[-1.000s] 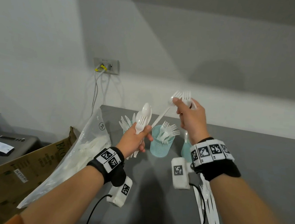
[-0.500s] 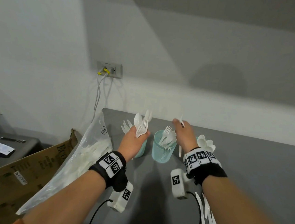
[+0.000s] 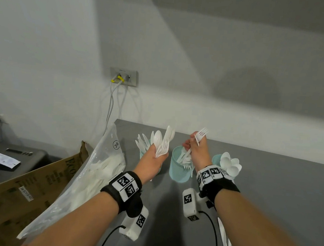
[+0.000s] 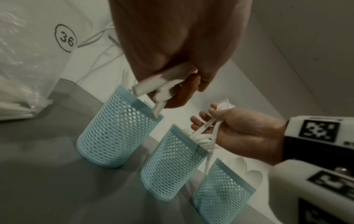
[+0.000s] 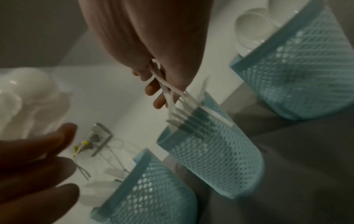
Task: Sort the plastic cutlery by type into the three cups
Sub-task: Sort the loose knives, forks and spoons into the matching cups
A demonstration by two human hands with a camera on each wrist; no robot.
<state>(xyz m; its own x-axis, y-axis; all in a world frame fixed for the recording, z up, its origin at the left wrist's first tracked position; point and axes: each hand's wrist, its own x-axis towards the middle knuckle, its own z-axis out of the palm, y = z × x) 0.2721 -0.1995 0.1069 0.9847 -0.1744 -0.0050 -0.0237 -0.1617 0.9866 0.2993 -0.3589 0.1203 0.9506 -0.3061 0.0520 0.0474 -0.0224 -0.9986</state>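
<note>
Three light-blue mesh cups stand in a row on the grey table. The left cup holds knives, the middle cup forks, the right cup spoons. My left hand grips a mixed bundle of white spoons and forks upright, in front of the left cup. Over the middle cup my right hand pinches white forks; their stems cross in its fingers, and some tines point down at the cup's rim.
A clear bag of white cutlery leans at the table's left edge against a cardboard box. Loose white knives lie on the table near my right forearm. A wall socket with cables sits behind the cups.
My right hand came down from its raised position with the forks and now hovers over the middle cup. The left hand has kept its bundle beside the left cup.
</note>
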